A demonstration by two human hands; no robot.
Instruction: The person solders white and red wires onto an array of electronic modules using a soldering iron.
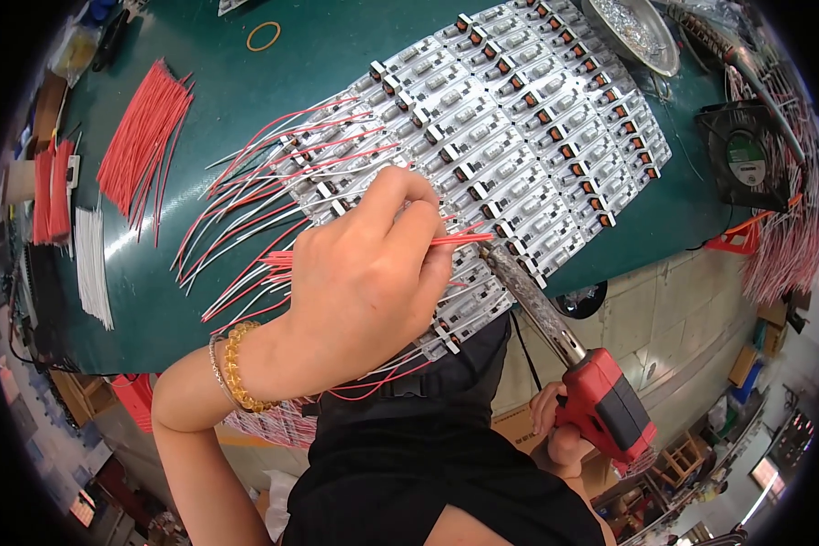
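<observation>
My left hand (364, 264) is closed in a pinch on a few thin red wires (464, 238), whose ends point right over a panel of small silvery circuit boards (510, 127). My right hand (560, 432), lower right, is wrapped round the red and black handle of a soldering gun (610, 405). Its long metal barrel slants up and left, and the tip is at or very near the red wire ends; contact cannot be made out. Red and white wires (237, 196) trail from the boards' left side. My left hand hides part of the panel.
On the green table (218, 109) lie a large red wire bundle (146, 136), a white wire bundle (92, 264) and smaller red bundles (53, 191). A yellowish ring (264, 36) lies at the back. Far right are a metal dish (651, 55), a black fan (746, 159) and hanging wires (773, 268).
</observation>
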